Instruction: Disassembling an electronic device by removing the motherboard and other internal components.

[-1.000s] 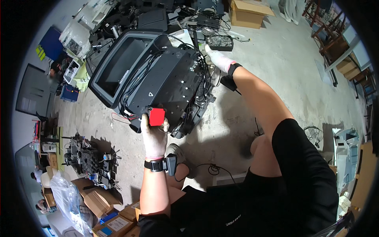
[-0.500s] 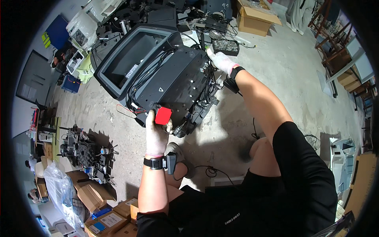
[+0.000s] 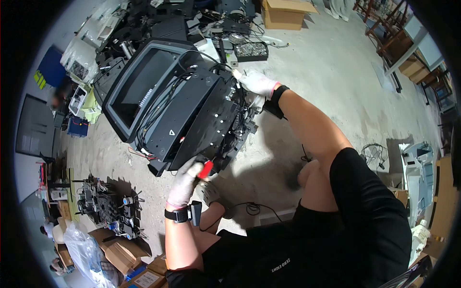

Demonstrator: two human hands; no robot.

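Observation:
A large dark grey machine housing (image 3: 180, 115) with a recessed, framed opening lies on the floor before me. Along its near side a dark metal panel (image 3: 204, 128) stands tilted away, with a dark gap between the two. My left hand (image 3: 183, 185), in a white glove, is closed at the panel's lower end, around a black part with a red face (image 3: 205, 169). At the upper right end my gloved right hand (image 3: 258, 82) is closed by the panel's corner; its fingertips are partly hidden. Black cables (image 3: 158, 103) run over the housing; more wiring (image 3: 242, 115) hangs along the panel's outer edge.
Dark parts and a tray of small metal pieces (image 3: 251, 51) lie beyond the housing, near a cardboard box (image 3: 288, 14). A black mechanical assembly (image 3: 108, 204) stands at left. A cable (image 3: 252, 208) lies by my feet. Cartons (image 3: 120, 254) and plastic wrap are at lower left.
The panel has swung away from the housing toward me, and a gap has opened. My left hand has turned and moved nearer to me, so the red face shows narrower. The view has shifted.

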